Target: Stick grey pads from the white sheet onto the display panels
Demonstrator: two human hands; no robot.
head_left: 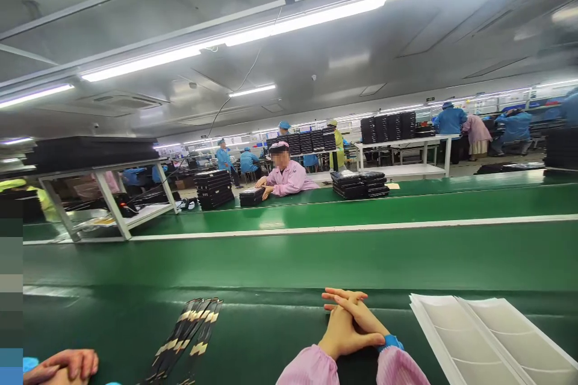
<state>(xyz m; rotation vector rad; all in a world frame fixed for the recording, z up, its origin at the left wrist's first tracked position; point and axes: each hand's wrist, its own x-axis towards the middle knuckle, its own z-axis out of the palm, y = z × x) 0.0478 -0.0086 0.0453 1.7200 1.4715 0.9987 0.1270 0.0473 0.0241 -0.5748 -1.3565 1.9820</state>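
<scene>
My left hand (335, 335) and my right hand (361, 316) are laced together over the green work surface (257, 349), below the middle of the view. Their fingers stretch out between one another, with no object visible in either hand. Pink sleeves cover both forearms, and a blue band shows at the right wrist. On the left lies a bundle of thin black strips (183, 337) with pale tan sections, apart from my hands. To the right of my right hand, white trays (492, 334) with shallow compartments lie side by side.
Another person's clasped hands (67, 366) rest at the lower left. Across the green belt (316, 252), a person in pink (291, 177) touches a stack of black flat pieces (251, 196). More black stacks (359, 184) stand nearby. A white-framed rack (111, 204) stands at left.
</scene>
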